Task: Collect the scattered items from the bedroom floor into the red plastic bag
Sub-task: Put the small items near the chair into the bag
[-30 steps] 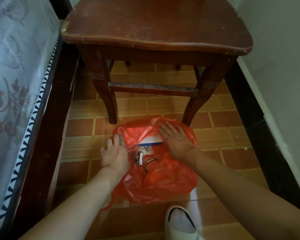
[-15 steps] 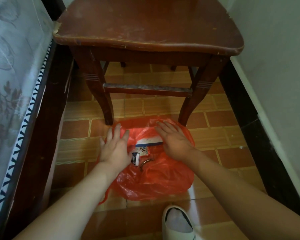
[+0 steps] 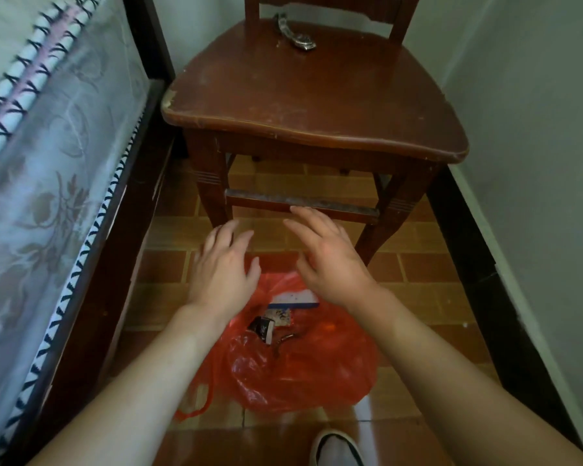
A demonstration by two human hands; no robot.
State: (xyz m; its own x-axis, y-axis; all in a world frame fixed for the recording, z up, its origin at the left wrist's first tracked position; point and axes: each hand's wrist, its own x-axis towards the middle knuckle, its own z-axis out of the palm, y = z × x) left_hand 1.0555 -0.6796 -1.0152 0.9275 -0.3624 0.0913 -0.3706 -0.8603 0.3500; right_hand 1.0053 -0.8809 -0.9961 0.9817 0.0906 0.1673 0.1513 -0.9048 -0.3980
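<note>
Red plastic bag (image 3: 303,364) lies seemingly untouched beneath left hand (image 3: 221,274) and right hand (image 3: 330,264), fingers spread.

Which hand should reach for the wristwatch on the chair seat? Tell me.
Probably the right hand. It is open and empty, with its fingertips already up by the chair's front rail, and the wristwatch lies at the back of the seat, right of centre. The left hand, also open, hovers lower, beside the red bag.

Hands lift off the bag

Both the left hand (image 3: 221,270) and right hand (image 3: 327,260), pressed flat on the red plastic bag (image 3: 303,361) a moment ago, now hover above its far edge, fingers spread, holding nothing. The view tilts up, revealing a wristwatch (image 3: 297,33) on the chair seat (image 3: 317,95).
</note>
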